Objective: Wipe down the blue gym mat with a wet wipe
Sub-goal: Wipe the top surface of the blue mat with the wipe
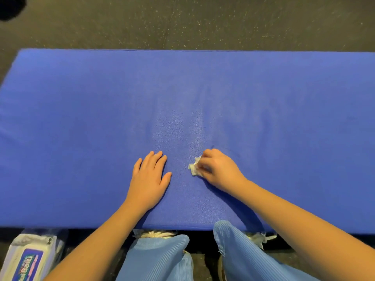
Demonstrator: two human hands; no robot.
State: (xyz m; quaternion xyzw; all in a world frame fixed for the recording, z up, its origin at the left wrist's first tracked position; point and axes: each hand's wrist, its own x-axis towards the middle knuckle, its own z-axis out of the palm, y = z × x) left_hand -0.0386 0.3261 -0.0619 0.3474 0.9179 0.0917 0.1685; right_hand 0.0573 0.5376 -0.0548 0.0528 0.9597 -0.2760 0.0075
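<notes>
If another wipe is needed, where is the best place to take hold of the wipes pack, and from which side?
Probably grip the wipes pack across its long side edges, coming from above with the free left hand: it lies flat on the floor, label up, beside the left arm.

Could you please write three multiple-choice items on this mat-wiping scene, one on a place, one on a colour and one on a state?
1. Where is the pack of wipes?
A. on the far edge of the mat
B. on the floor at the lower left, off the mat
C. under the right hand

2. What colour is the gym mat?
A. red
B. green
C. blue

3. How is the left hand?
A. flat and open on the mat
C. lifted clear of the mat
B. closed on the wipe

Key: 1 B, the pack lies on the dark floor by the near edge. 2 C, the whole pad is blue. 3 A, its fingers are spread on the mat, while the right hand holds the crumpled wet wipe.
</notes>
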